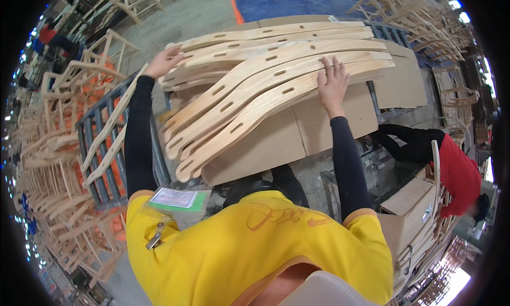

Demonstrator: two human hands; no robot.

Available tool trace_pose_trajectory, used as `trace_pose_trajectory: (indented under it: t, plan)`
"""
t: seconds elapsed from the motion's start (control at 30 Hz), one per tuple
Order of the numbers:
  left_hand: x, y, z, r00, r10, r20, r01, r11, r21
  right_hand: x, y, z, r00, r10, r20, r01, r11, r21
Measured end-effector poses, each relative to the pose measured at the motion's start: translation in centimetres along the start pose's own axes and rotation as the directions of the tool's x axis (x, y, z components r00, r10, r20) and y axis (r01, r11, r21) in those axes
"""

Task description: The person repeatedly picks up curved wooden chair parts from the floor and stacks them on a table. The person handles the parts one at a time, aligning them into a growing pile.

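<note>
Left hand (163, 61) rests flat on far end of stacked curved slotted wooden chair parts (255, 88); right hand (333, 82) presses open-palmed on top piece. Nothing grasped. Stack lies fanned, uneven on cardboard sheet (276, 141); squaring-up unfinished.

A white paper tag (172, 198) with a green backing sits in a clear sleeve clipped to the person's yellow shirt, at the left shoulder. Flattened brown cardboard sheets (297, 133) lie under the curved wooden pieces. A brown cardboard box (409, 207) stands at the lower right.
</note>
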State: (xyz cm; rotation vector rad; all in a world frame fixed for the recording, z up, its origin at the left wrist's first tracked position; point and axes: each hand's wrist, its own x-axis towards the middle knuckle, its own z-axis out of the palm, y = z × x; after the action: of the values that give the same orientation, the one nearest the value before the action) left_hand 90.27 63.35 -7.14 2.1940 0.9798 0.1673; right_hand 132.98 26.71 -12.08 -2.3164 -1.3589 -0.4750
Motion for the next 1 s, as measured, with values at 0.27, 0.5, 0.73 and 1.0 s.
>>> trace_pose_trajectory:
  t: [0.27, 0.5, 0.73, 1.0]
  plan:
    - [-37.6, -13.4, 8.2, 0.434, -0.659, -0.614, 0.127, 0.72, -0.683, -0.1, -0.5, 0.9, 0.986, -0.086, -0.146, 0.097, 0.993, 0.07]
    - [-67.4, -9.1, 56.1, 0.315, -0.942, -0.112, 0.949, 0.316, 0.012, -5.9, -2.1, 0.5, 0.964, -0.138, -0.227, 0.185, 0.961, 0.204]
    - [-63.0, 16.4, 77.4, -0.098, -0.927, 0.361, 0.833, -0.275, -0.48, -20.1, -5.8, 1.2, 0.911, -0.316, 0.264, 0.092, 0.781, 0.618]
    - [-64.2, 14.1, 75.5, -0.071, -0.944, 0.323, 0.758, -0.261, -0.598, -32.4, -21.9, -3.2, 0.281, -0.955, 0.092, 0.314, 0.182, 0.932]
